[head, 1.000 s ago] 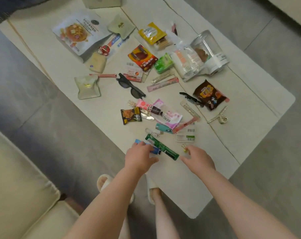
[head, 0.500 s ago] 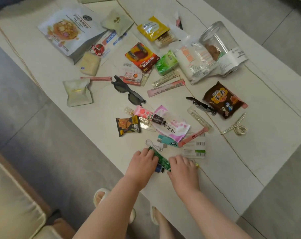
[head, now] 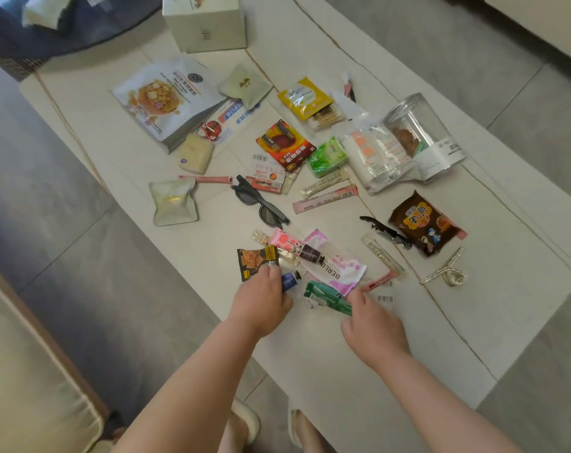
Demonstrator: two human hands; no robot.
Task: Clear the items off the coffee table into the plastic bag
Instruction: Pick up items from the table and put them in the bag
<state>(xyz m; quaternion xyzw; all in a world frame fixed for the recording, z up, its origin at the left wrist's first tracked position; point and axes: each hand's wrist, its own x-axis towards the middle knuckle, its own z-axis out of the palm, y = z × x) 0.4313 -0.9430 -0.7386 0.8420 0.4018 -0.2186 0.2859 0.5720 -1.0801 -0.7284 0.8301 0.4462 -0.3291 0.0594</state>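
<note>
- Since the earlier frame both hands have been drawn apart: the left hand [head: 261,302] has been shifted leftward to the dark snack packet [head: 254,262], and the right hand [head: 372,325] rightward along the green tube [head: 326,297].
- A small blue item [head: 289,282] is gripped in the curled fingers of the left hand; the near end of the green tube appears to be pinched by the right hand.
- No plastic bag can be seen in view; nearly all items are left on the tabletop [head: 473,322].
- For this step, small pieces are best gathered into one hand before the bag is fetched, so that fewer trips are needed; loose slips such as the barcode label [head: 384,297] could be missed.
- "BERLIN" can be read on the white and pink pouch [head: 334,269]; Chinese characters are printed on the brown snack bag [head: 424,223], but other labels are too small to be read.
</note>
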